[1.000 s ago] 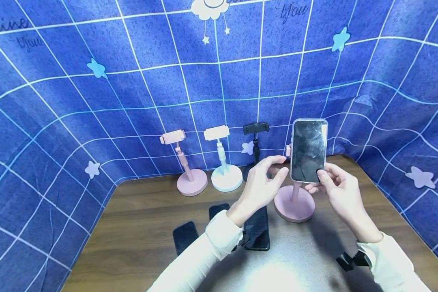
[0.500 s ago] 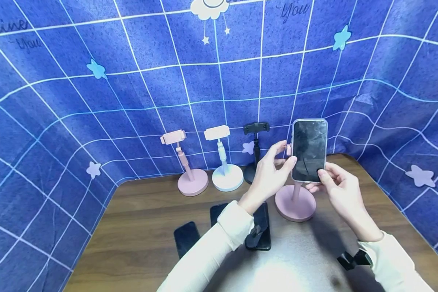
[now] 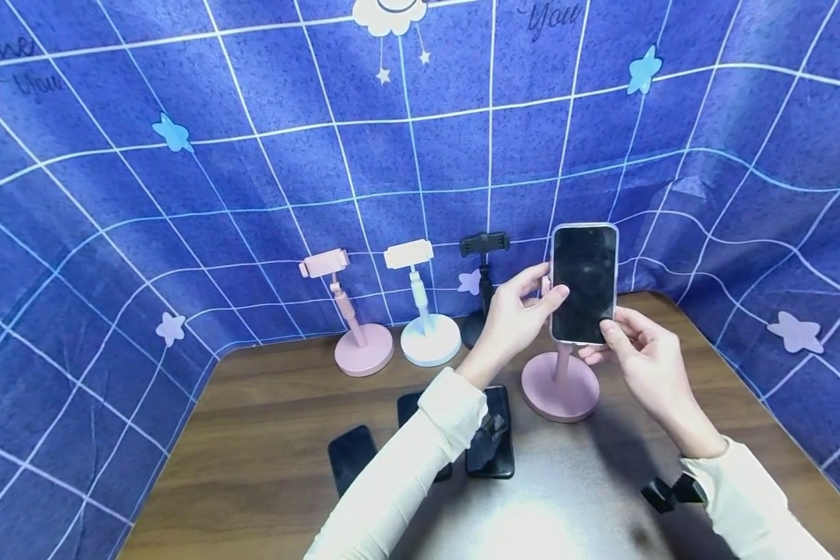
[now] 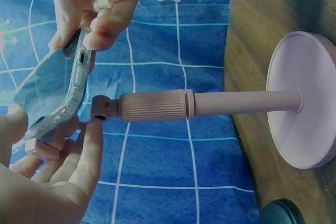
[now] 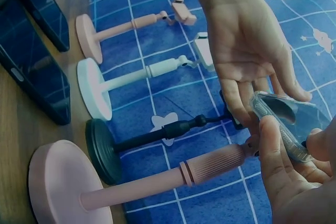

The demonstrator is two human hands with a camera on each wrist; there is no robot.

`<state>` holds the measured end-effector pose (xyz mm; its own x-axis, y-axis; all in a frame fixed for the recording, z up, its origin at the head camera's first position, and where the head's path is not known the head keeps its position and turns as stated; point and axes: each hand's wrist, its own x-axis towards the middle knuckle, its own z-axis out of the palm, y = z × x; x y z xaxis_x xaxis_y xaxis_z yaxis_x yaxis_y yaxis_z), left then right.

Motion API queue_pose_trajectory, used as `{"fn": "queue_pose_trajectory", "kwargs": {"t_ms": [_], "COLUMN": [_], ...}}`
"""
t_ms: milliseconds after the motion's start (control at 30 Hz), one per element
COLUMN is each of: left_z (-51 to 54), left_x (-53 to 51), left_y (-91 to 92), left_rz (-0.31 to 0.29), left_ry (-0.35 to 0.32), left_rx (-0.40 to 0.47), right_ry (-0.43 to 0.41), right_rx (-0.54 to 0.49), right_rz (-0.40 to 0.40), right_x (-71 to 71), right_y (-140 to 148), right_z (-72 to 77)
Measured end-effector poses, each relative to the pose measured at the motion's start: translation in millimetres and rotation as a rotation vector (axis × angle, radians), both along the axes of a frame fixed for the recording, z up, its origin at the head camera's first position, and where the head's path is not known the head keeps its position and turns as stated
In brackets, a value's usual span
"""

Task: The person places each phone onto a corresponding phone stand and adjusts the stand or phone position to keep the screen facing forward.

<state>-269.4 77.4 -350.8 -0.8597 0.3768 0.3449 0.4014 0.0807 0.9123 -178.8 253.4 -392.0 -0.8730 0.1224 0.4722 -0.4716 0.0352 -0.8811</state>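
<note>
A smartphone (image 3: pixel 582 272) in a clear case stands upright at the head of the nearer pink phone stand (image 3: pixel 561 393). My right hand (image 3: pixel 647 350) pinches its lower right corner, thumb on the screen and fingers behind. At the opposite edge, my left hand (image 3: pixel 514 315) lays its thumb over the screen's side while its fingers reach behind, against the pink clamp (image 4: pixel 43 148) in the left wrist view. The ribbed collar (image 4: pixel 152 107) and post below are untouched. How far the clamp closes round the phone is mostly hidden by phone and fingers.
Along the back stand another pink stand (image 3: pixel 364 350), a white stand (image 3: pixel 430 341) and a black stand (image 5: pixel 105 150). Three dark phones lie on the wooden table, including a left one (image 3: pixel 351 455) and a right one (image 3: pixel 500 459). A blue patterned cloth (image 3: pixel 287 155) surrounds the table.
My left hand has moved right and up, from beside the phone to its left edge, thumb now over the screen and fingers at the clamp. My right hand keeps its pinch.
</note>
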Motion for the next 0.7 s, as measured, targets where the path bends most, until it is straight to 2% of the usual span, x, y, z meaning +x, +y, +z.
{"fn": "queue_pose_trajectory", "kwargs": {"t_ms": [133,367,433,500,600,667,700], "left_z": [2.4,5.3,6.0,7.0,8.1,8.6,8.7], "left_x": [0.3,1.4,1.7,2.0,2.9,3.8,4.3], "left_y": [2.7,6.8,7.2,7.3,6.9,6.6,6.3], "left_rz": [0.039,0.118,0.132,0.136,0.141,0.147,0.152], "left_ry": [0.026,0.118,0.138,0.153,0.168,0.175,0.178], "left_rx": [-0.025,-0.089,-0.11,-0.124,-0.142,-0.155,-0.165], "right_ry": [0.001,0.011,0.008,0.017,0.035,0.08,0.108], "right_rx": [0.077,0.23,0.304,0.402,0.488,0.508,0.492], "right_rz": [-0.047,-0.141,-0.176,-0.262,-0.408,-0.495,-0.498], "right_x": [-0.3,1.0,1.4,0.5,-2.4,-6.8,-9.4], "right_y": [1,1,2,6,13,17,19], "right_z": [0.5,1.2,2.7,5.2,10.8,14.5,16.0]}}
